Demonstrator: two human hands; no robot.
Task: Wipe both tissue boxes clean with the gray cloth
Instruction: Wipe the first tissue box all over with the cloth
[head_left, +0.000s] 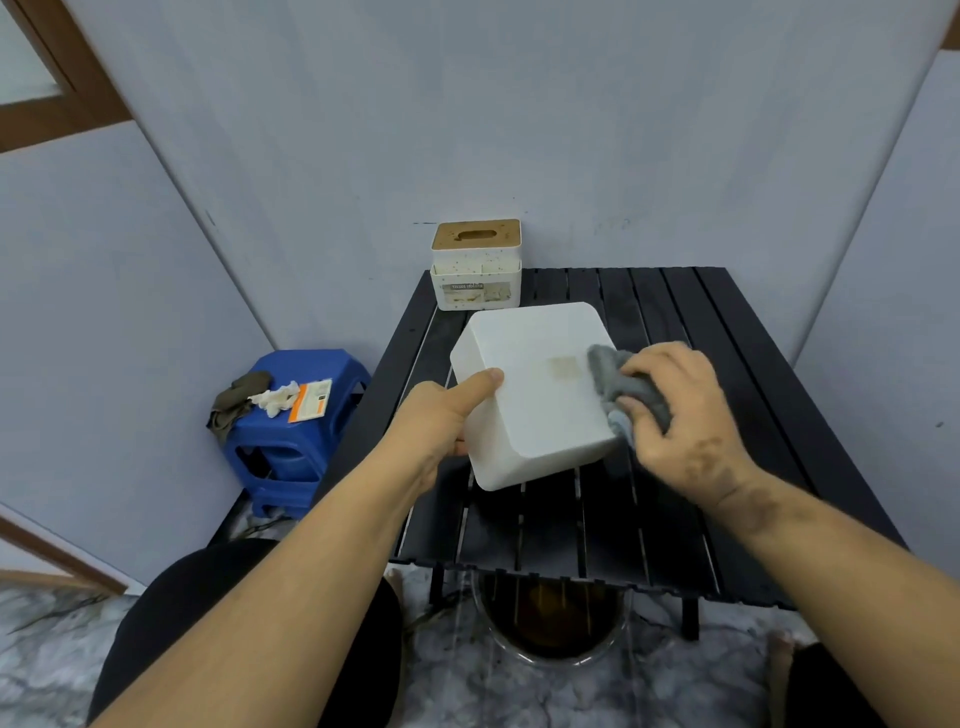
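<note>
Two tissue boxes sat on the black slatted table (675, 322). The left hand (441, 415) gripped the white box (535, 389), tilted, long axis running away; right-hand fingers (649, 415) pinched one gray cloth (618, 379) against it. The speckled box (475, 265) stood upright at the far-left corner.

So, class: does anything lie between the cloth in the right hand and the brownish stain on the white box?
Nothing visible does. The gray cloth, gripped by the right hand, already presses on the white tissue box just right of the stain; only bare white surface separates them. The left hand holds the box's opposite side.
</note>
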